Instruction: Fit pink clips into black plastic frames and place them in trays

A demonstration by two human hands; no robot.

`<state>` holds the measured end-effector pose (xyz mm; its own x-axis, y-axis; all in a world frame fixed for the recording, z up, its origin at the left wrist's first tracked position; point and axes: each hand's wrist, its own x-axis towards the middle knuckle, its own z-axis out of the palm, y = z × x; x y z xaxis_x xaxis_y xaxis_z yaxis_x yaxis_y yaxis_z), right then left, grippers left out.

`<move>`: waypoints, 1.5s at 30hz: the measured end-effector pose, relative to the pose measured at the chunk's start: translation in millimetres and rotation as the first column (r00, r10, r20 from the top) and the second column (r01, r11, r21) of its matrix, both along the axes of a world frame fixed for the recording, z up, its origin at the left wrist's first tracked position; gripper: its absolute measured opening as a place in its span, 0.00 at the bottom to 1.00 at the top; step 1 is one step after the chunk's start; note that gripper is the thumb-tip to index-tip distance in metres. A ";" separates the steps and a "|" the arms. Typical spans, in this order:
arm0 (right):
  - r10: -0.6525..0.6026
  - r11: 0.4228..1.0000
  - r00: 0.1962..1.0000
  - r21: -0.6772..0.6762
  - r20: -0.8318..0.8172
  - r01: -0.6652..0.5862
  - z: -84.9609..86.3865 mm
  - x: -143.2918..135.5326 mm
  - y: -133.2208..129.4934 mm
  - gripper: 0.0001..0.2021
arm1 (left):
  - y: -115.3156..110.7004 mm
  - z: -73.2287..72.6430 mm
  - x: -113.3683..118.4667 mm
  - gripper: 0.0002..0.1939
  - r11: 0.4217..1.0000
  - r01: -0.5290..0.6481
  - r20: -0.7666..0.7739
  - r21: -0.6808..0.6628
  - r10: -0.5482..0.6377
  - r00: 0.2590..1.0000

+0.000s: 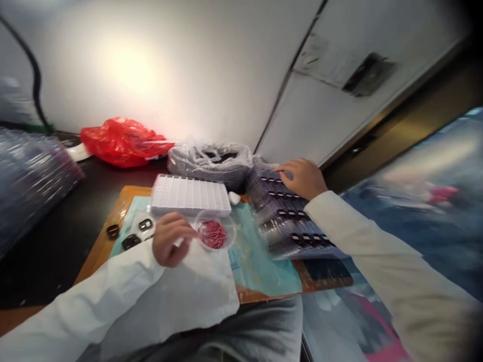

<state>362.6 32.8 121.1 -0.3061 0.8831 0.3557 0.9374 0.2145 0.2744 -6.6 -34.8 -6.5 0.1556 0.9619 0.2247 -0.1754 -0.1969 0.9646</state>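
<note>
Reaches out with the right hand (302, 177) to the far end of the clear trays (264, 211), packed close together at the right of the table (75, 216). Bends the fingers there, near the upper edge; cannot tell from this view whether clamped on a tray or only touching.

Holds the left hand (171, 240) just beside the left rim of the round bowl (231, 236), forefinger stretched toward the pink pieces (212, 235) inside, thumb and forefinger apart, gripping nothing visible.

Has rows of small black parts (292, 214) already sitting in the clear trays, yet the pink pieces loose in a heap in the bowl. Cannot make out any pink piece in the clear trays, nor anything in the cells of the white compartment tray (190, 195), just behind the bowl. Looks well along with the black parts, to judge from those rows; cannot tell whether every tray is full.

Keeps a few loose black pieces (131, 242) left of the bowl, some on the green mat (264, 271), one on the wooden board (96, 261). Has a red bag (124, 143) and a grey bag (188, 166) at the back, against the wall.
</note>
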 end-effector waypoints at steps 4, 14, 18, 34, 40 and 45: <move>0.441 0.898 0.893 0.029 -0.094 -0.440 -1.9 -118.3 -18.8 0.11 | -3.9 -0.4 2.0 0.10 0.894 0.379 -0.307 0.238 -0.301 0.903; 0.703 0.648 0.711 -0.411 0.002 -0.641 -75.9 -329.6 -5.5 0.04 | -5.0 25.7 10.1 0.08 0.482 0.645 -0.518 0.593 -0.386 0.764; 0.681 0.662 0.732 -0.431 0.003 -0.614 -92.5 -340.6 -2.7 0.04 | 1.7 19.5 8.8 0.05 0.471 0.528 -0.389 0.707 -0.365 0.846; 0.561 0.798 0.672 0.100 -0.484 -0.594 11.9 -221.2 -22.7 0.07 | 21.9 8.5 9.4 0.22 0.993 0.048 0.289 -0.112 -0.014 0.957; 0.522 0.783 0.697 -0.047 -0.492 -0.620 -19.7 -200.7 -48.9 0.02 | 24.4 0.8 19.5 0.25 0.864 0.391 0.596 -0.317 -0.140 0.790; 0.463 0.802 0.731 -0.114 -0.502 -0.587 -23.3 -187.5 -31.2 0.07 | 28.4 -1.3 17.7 0.23 0.870 0.328 0.613 -0.369 -0.037 0.789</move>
